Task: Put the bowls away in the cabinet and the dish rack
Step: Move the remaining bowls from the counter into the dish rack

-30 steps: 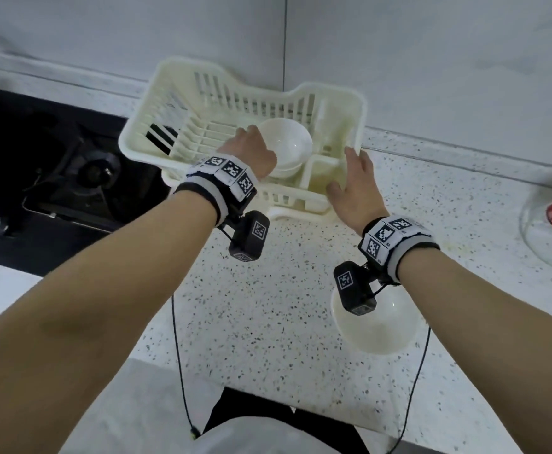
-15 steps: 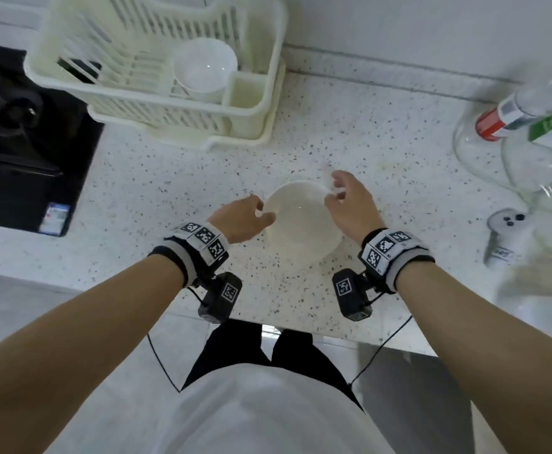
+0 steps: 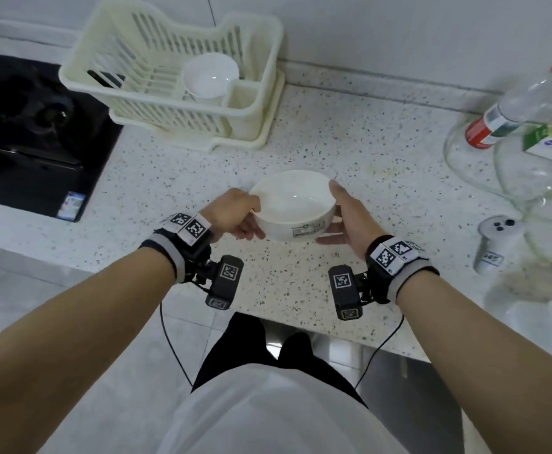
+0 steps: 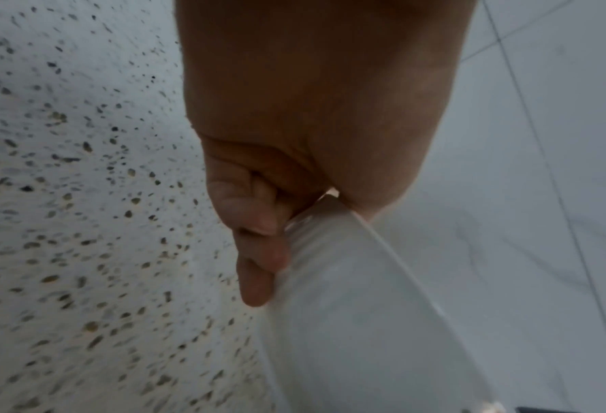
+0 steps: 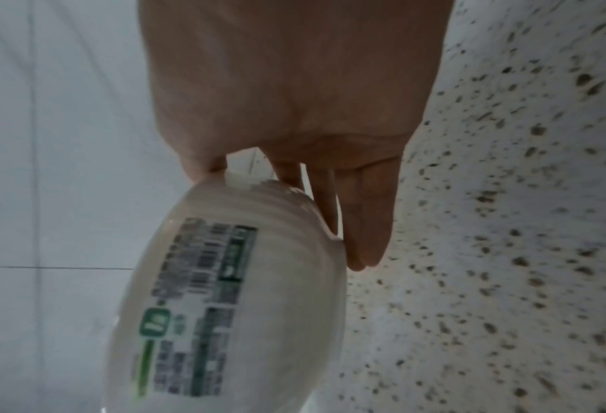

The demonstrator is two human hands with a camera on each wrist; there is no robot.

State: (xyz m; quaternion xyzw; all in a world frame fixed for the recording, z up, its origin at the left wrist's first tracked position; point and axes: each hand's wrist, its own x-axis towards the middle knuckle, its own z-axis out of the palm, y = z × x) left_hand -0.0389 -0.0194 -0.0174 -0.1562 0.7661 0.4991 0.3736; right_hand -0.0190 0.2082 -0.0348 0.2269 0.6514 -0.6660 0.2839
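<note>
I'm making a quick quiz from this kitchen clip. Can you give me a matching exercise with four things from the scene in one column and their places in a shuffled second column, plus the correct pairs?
Things
1. Large white ceramic bowl with a printed label
2. Small white ceramic bowl
3. Cream slatted plastic dish rack
4. Clear plastic bottle with a red cap

Places
A. Lying tilted at the counter's far right
B. Held between the left hand and right hand, above the speckled stone counter
C. Standing on the counter against the wall, beside the black stove
D. Resting inside the rack

Pairs: 1-B, 2-D, 3-C, 4-A
</note>
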